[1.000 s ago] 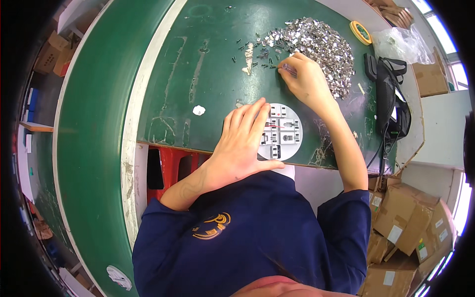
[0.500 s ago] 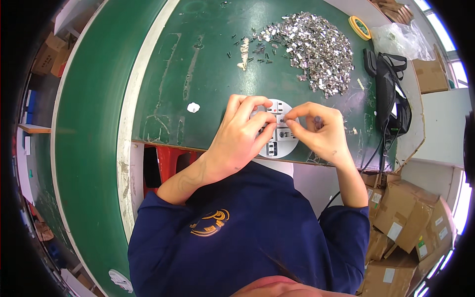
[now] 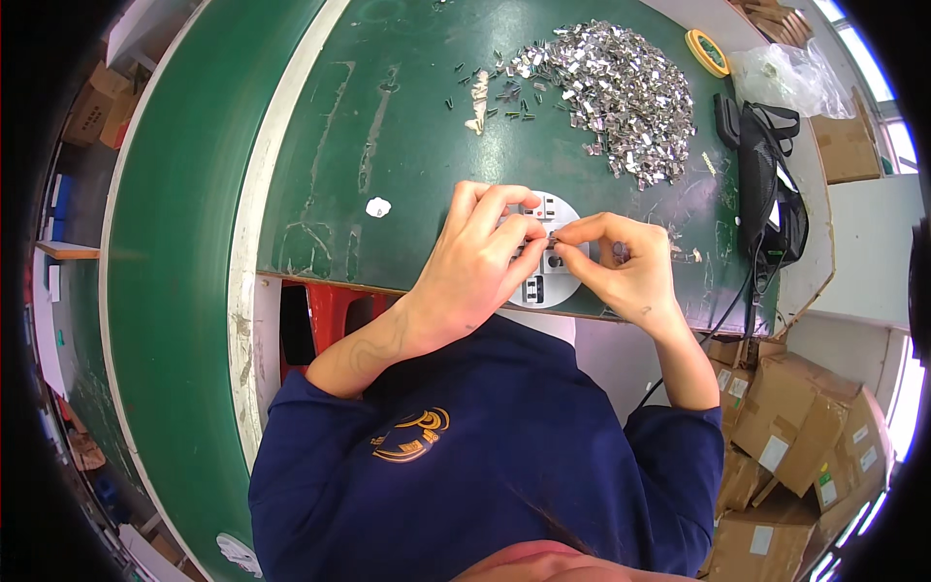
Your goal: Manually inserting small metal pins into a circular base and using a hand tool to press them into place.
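Note:
A round white disc (image 3: 560, 281) with small square sockets lies at the near edge of the green table (image 3: 407, 126). My left hand (image 3: 480, 262) rests on the disc and covers its left half, fingertips pressing near its middle. My right hand (image 3: 621, 267) pinches a tiny metal piece (image 3: 553, 236) between thumb and forefinger, right against my left fingertips above the disc. A heap of small shiny metal clips (image 3: 621, 87) lies farther back on the table, apart from both hands.
Small dark screws (image 3: 509, 92) are scattered left of the heap. A yellow tape roll (image 3: 707, 50), a clear plastic bag (image 3: 790, 82) and a black tool with cable (image 3: 771, 204) sit at the right. Cardboard boxes (image 3: 805, 436) stand on the floor at right.
My right hand came back from the clip heap to the disc with a small piece. My left hand shifted on the disc and its fingertips now meet the right ones.

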